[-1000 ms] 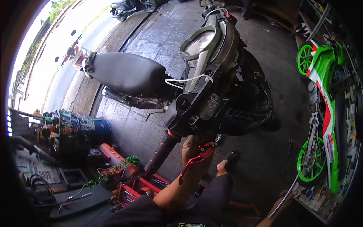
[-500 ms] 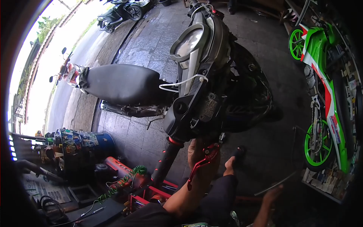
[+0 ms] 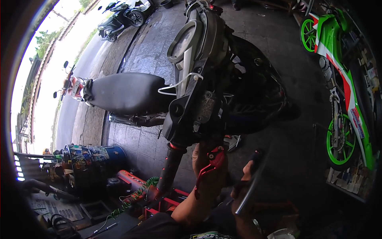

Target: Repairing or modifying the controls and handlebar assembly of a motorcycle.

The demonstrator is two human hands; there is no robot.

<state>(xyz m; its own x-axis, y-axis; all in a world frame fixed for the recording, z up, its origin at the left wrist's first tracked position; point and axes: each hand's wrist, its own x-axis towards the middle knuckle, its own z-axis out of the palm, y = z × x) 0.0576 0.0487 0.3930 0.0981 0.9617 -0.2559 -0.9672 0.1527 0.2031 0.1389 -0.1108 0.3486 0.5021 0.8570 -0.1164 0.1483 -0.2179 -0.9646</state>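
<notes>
A black motorcycle fills the middle, with its dashboard, seat and nearer handlebar grip. My left hand is raised under the handlebar housing, closed on something hidden behind the red lever. Just right of it, my right hand is blurred and closed on a long metal rod, which slants upward from low in the view. The far end of the rod is smeared by motion.
A green motorbike rests along the right side. Lower left are a sticker-covered drum, a red compressor with a coiled green hose, and red metal racks. A scooter and a red motorbike stand toward the street.
My right hand has come up and left from the lower right with the rod, which now stands steeper beside my left arm. My left hand stays at the lever; the view has shifted slightly.
</notes>
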